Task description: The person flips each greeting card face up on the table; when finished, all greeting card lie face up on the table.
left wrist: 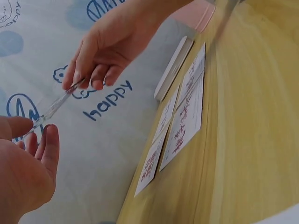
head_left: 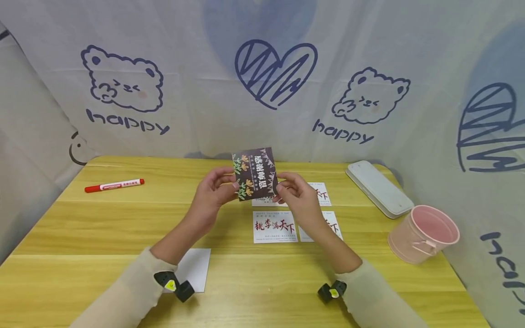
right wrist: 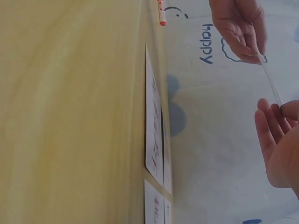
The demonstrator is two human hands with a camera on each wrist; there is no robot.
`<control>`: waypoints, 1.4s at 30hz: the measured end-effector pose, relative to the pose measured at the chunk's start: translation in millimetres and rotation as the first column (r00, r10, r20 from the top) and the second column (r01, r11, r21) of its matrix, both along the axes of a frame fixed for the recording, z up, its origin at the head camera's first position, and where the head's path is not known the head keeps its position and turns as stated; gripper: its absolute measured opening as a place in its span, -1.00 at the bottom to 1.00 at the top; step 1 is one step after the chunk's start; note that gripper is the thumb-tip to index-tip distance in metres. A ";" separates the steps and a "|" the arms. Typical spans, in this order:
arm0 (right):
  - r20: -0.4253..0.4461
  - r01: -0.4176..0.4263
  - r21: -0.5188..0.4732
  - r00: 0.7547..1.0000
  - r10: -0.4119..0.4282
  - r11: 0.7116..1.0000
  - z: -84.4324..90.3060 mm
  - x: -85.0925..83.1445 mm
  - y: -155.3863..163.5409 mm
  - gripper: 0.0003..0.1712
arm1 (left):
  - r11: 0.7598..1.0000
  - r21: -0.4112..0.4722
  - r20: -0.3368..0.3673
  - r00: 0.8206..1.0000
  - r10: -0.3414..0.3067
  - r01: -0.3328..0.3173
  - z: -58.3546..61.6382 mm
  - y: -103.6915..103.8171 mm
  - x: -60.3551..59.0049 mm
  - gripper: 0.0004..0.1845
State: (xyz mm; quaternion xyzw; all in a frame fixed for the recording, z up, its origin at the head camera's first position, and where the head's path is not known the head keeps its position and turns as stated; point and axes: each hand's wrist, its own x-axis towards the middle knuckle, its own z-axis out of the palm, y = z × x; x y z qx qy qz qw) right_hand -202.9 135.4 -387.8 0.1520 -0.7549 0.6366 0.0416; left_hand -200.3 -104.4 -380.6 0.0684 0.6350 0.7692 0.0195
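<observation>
dark card [head_left: 255, 173]: held up above the table [head_left: 82, 228], printed face toward me, over the white cards [head_left: 275, 226]
my left hand [head_left: 213, 191]: thumb and fingers pinch the card's left edge
my right hand [head_left: 297, 195]: fingertips pinch its right edge
white cards: four flat in a block under my hands
blank sheet [head_left: 196, 268]: by my left wrist
red marker [head_left: 114, 185]: far left
white case [head_left: 379, 188]: right, with pink bucket [head_left: 423, 233] just in front
</observation>
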 end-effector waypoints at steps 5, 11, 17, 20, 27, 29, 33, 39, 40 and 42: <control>-0.013 -0.010 0.104 1.000 0.011 0.995 7.9 -1.0 10.2 -0.72 | 0.999 -0.038 0.000 1.000 -0.019 0.019 -2.3 -14.8 -9.3 -0.54; 0.038 -0.123 0.256 0.992 0.118 0.959 16.5 -1.3 20.5 -0.62 | 0.995 -0.094 0.039 0.999 -0.016 0.020 -2.3 -30.9 -18.3 -0.53; -0.011 -0.163 0.360 0.984 0.179 0.919 18.1 0.4 22.0 -0.72 | 0.959 -0.241 0.039 0.989 -0.141 0.147 1.0 -31.8 -17.0 -0.51; -0.021 -0.175 0.385 0.980 0.198 0.906 15.2 0.9 22.1 -0.73 | 0.918 -0.313 0.046 0.970 -0.241 0.243 -0.8 -28.5 -14.0 -0.53; 0.025 -0.104 0.354 0.995 0.101 0.930 10.6 1.4 24.1 -0.76 | 0.846 -0.425 0.062 0.942 -0.329 0.324 -4.5 -15.5 -8.3 -0.72; 0.044 -0.104 0.338 0.995 0.094 0.936 9.3 0.1 24.0 -0.75 | 0.846 -0.431 0.064 0.946 -0.317 0.313 -5.0 -15.5 -8.3 -0.74; 0.076 -0.118 0.345 0.992 0.097 0.931 5.9 -4.1 21.5 -0.75 | 0.839 -0.454 0.063 0.950 -0.306 0.300 -6.5 -19.7 -10.5 -0.73; 0.145 -0.168 0.356 0.982 0.123 0.919 0.0 -29.2 2.5 -0.73 | 0.831 -0.495 0.069 0.965 -0.255 0.255 -9.2 -36.5 -23.1 -0.74; 0.152 -0.174 0.360 0.980 0.127 0.916 -0.7 -36.0 -2.0 -0.73 | 0.829 -0.502 0.073 0.967 -0.244 0.247 -9.9 -39.7 -27.2 -0.74; 0.155 -0.175 0.382 0.980 0.124 0.908 -0.7 -49.2 -10.5 -0.72 | 0.821 -0.521 0.075 0.971 -0.229 0.234 -12.0 -45.9 -37.8 -0.73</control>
